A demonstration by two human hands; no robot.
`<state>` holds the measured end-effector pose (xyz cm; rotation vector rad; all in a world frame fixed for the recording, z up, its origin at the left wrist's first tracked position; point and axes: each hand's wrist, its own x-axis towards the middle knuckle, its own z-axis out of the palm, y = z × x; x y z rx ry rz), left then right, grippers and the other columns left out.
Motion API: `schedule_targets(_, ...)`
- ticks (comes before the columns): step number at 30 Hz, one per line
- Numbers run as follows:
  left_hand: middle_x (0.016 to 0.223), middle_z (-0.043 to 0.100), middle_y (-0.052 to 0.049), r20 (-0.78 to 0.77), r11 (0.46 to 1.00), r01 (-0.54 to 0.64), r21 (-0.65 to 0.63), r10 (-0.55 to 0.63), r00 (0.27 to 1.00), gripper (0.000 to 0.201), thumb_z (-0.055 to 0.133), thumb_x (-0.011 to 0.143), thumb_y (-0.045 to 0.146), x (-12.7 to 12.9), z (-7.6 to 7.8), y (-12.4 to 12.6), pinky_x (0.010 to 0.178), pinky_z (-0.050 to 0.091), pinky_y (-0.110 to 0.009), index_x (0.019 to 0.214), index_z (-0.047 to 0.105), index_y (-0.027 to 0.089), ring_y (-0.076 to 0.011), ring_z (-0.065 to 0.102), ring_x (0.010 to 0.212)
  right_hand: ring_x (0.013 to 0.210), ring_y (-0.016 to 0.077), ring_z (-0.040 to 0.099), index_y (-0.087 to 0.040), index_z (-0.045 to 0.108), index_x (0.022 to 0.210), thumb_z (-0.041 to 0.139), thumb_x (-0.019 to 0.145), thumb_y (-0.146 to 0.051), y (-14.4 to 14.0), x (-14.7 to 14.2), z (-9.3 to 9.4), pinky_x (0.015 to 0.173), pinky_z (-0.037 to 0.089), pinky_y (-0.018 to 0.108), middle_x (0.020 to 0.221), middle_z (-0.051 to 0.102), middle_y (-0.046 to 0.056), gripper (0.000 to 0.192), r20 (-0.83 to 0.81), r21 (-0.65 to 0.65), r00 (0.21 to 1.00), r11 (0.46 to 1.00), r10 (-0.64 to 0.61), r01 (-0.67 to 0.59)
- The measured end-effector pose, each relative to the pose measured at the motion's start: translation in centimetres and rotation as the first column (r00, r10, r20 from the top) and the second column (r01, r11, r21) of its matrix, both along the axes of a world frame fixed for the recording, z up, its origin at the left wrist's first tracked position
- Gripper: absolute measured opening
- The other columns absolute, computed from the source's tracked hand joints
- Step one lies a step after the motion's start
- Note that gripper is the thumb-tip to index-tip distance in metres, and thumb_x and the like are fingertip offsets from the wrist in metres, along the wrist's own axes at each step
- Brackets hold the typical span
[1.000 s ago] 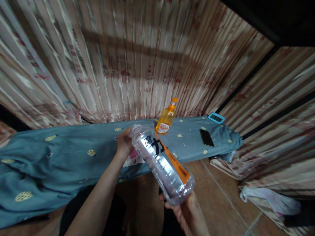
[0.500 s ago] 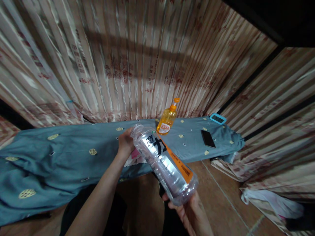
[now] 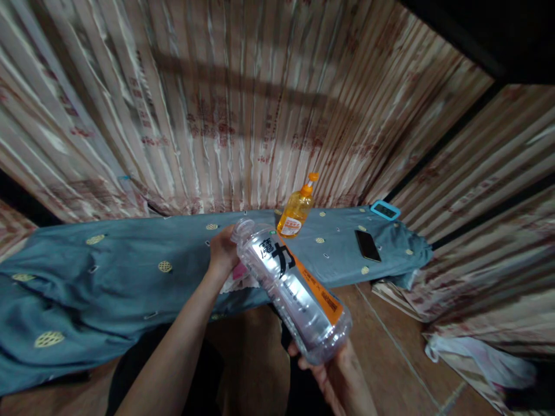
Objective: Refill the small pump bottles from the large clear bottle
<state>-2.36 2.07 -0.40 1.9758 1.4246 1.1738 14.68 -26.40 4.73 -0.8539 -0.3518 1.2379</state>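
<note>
My right hand [image 3: 336, 378] grips the base of a clear plastic bottle [image 3: 295, 292] with black characters and an orange label. The bottle lies tilted, its neck pointing up and away to the left. My left hand [image 3: 223, 249] is curled against the bottle's neck, and a pink and white cloth [image 3: 237, 277] shows just under it. Whether the bottle mouth has a cap I cannot tell. Both hands are over the front edge of a surface covered with blue-grey fabric [image 3: 130, 271].
An orange bottle with a pump top [image 3: 296, 209] stands at the back of the covered surface. A dark phone [image 3: 367, 245] and a blue-framed device [image 3: 385, 210] lie at its right end. Striped curtains hang behind and to the right. A white bag [image 3: 481, 358] lies on the tiled floor.
The bottle and my right hand have drifted slightly down and to the right. My left hand stays at the neck.
</note>
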Motion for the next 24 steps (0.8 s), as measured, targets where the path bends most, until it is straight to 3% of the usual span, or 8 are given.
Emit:
schedule_targets(8, 0.119, 0.095, -0.011, -0.003, 1.000, 0.004, -0.011, -0.004, 1.000, 0.031, 0.070, 0.091, 0.042, 0.04, -0.09, -0.11, 0.101, 0.069, -0.042, 0.106, 0.090, 0.023, -0.0347, 0.087, 0.109, 0.077, 0.0210, 0.095, -0.028, 0.096, 0.105, 0.117, 0.075, -0.057, -0.04, -0.04, 0.16, 0.069, 0.074, 0.020, 0.093, 0.099, 0.008, 0.046, 0.024, 0.006, 1.000, 1.000, 0.001, -0.001)
schedule_targets(24, 0.107, 0.094, -0.009, 0.022, 0.999, 0.011, 0.032, -0.011, 1.000, 0.024, 0.072, 0.090, 0.040, 0.00, -0.51, 0.20, 0.094, 0.070, -0.042, 0.099, 0.087, 0.024, -0.0343, 0.087, 0.104, 0.079, 0.0213, 0.095, -0.029, 0.094, 0.107, 0.117, 0.073, -0.059, -0.31, 0.09, -0.06, 0.072, 0.074, 0.023, 0.093, 0.099, 0.007, 0.051, 0.036, -0.001, 0.999, 1.000, 0.023, -0.023)
